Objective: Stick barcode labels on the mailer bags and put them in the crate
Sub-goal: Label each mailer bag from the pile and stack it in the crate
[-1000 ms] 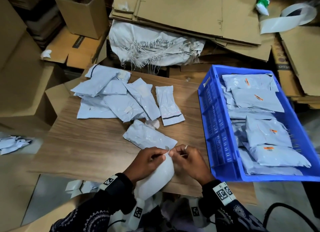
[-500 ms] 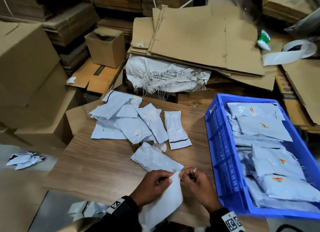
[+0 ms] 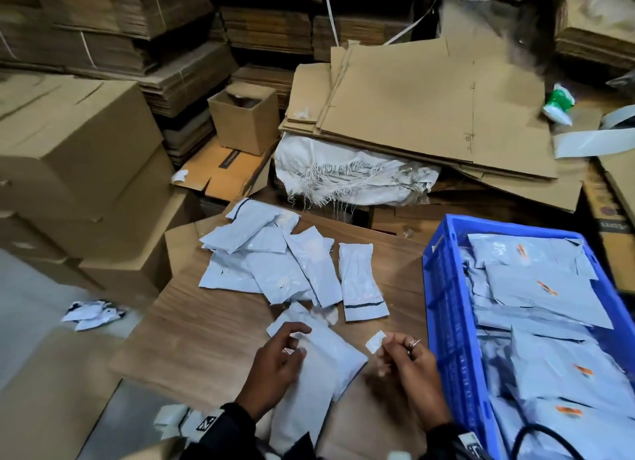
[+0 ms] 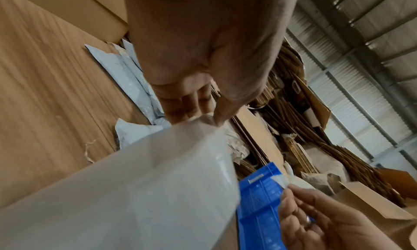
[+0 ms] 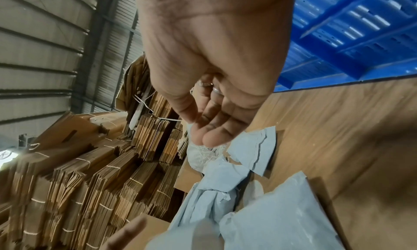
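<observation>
At the near edge of the wooden surface [image 3: 206,339], a pale grey mailer bag [image 3: 330,360] lies flat, its lower end hanging past the edge. Left hand [image 3: 275,366] rests on the bag's left side, fingers curled; the left wrist view shows thumb and fingertips pinching a whitish sheet [image 4: 135,191] at its top edge. Whether that sheet is the bag itself or a liner, cannot tell.

Right hand [image 3: 409,360] held just right of the bag, above the surface, thumb and forefinger pinching a small white label [image 3: 374,341] by one corner. Label hangs free, apart from the bag. A ring shows on one finger of this hand.

Blue crate [image 3: 443,322] sits immediately right of the right hand, on the surface's right end. Inside: many grey mailer bags [image 3: 539,287] piled flat, several showing small orange marks.

Further back on the surface, a loose heap of unlabelled mailers [image 3: 268,263], overlapping; one narrower mailer [image 3: 360,284] lies alone to their right.

Beyond: a frayed white woven sack [image 3: 350,170] under flattened cardboard sheets [image 3: 429,105]; a small open carton [image 3: 245,115]; big boxes [image 3: 68,143] at left; crumpled paper scraps [image 3: 92,313] on the floor.
</observation>
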`<state>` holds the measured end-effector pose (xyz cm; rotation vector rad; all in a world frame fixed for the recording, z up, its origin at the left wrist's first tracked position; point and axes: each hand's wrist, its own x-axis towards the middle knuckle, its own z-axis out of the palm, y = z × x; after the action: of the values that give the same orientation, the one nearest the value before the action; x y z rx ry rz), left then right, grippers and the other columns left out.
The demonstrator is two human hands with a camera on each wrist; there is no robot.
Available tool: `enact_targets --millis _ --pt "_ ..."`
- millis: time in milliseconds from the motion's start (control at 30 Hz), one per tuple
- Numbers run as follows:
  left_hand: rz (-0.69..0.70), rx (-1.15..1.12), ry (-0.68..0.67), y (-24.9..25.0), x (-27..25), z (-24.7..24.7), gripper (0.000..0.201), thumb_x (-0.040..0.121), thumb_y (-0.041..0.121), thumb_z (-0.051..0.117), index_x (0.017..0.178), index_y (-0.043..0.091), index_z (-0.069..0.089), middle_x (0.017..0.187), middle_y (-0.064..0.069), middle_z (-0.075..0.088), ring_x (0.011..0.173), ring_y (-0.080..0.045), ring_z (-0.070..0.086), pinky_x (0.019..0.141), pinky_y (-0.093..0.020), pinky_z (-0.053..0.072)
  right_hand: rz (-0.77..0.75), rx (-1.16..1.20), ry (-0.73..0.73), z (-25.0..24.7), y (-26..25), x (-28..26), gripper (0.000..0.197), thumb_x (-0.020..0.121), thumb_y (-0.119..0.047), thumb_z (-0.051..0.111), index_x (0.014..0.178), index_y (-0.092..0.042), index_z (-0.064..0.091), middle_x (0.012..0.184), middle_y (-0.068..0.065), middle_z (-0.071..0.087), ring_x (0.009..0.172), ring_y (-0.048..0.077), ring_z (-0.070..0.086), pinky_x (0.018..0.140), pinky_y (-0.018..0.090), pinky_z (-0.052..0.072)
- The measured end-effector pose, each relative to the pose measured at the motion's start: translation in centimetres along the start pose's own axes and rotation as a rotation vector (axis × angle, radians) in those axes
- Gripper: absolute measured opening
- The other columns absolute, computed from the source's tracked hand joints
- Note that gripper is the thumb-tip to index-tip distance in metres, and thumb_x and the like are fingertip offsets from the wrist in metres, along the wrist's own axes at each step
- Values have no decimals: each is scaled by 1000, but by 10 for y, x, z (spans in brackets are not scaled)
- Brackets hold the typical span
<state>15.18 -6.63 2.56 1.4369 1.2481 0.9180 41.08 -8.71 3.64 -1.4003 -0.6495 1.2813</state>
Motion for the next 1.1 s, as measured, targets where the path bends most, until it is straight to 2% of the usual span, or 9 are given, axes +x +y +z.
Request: enact_targets --millis 100,167,333,567,733,833,900,1000,1100 --pt "-12 55 177 -16 4 -17 26 94 7 57 97 23 77 102 10 75 99 -9 69 86 -31 55 38 18 -35 1 12 10 10 98 -6 61 99 2 68 75 17 64 60 22 53 56 32 48" --pt "-95 48 241 -28 4 -32 33 97 -3 55 98 20 79 105 11 76 106 -8 68 92 -29 54 60 5 -56 2 24 15 11 98 -6 62 100 3 68 74 17 63 62 23 53 57 32 47" --pt "-213 28 293 -55 6 -72 30 96 -4 59 104 18 77 107 7 77 102 -4 68 84 -10 51 96 -11 -96 13 39 22 9 96 -1 62 101 3 69 76 20 65 64 25 57 60 34 49" --pt "-277 14 258 -94 42 -124 28 95 -9 59 110 9 75 112 8 73 98 12 64 83 -4 47 144 -124 -140 47 52 42 16 94 5 61 95 3 76 90 26 74 76 27 66 75 39 56" --pt "-308 146 206 -134 71 -151 39 89 -1 64 94 36 76 104 4 76 94 -9 70 82 -23 55 120 -315 -105 80 72 60 10 85 -7 79 89 0 72 73 12 71 69 20 64 71 33 52" --pt "-214 239 151 -144 79 -159 40 84 2 63 99 39 71 109 0 73 100 -10 71 93 -38 56 138 -470 -26 87 93 71 28 77 -26 86 96 -13 69 64 0 66 64 17 64 71 38 53" --pt "-123 333 130 -137 81 -158 43 89 -5 64 106 35 66 117 -2 63 95 -5 70 90 -36 57 126 -547 10 86 105 74 36 73 -41 85 96 -20 69 61 -3 62 61 13 60 70 41 52" --pt "88 499 52 -116 79 -147 25 94 13 57 114 23 68 112 8 51 93 -5 62 85 -29 51 101 -673 84 92 106 72 25 79 -33 84 94 -24 67 60 4 65 59 15 63 71 36 53" --pt "186 543 -188 -102 81 -132 28 98 28 48 118 25 66 111 10 50 101 -9 58 87 -28 48 128 -785 127 95 109 73 20 81 -31 81 89 -26 64 60 2 67 67 10 65 71 28 49"
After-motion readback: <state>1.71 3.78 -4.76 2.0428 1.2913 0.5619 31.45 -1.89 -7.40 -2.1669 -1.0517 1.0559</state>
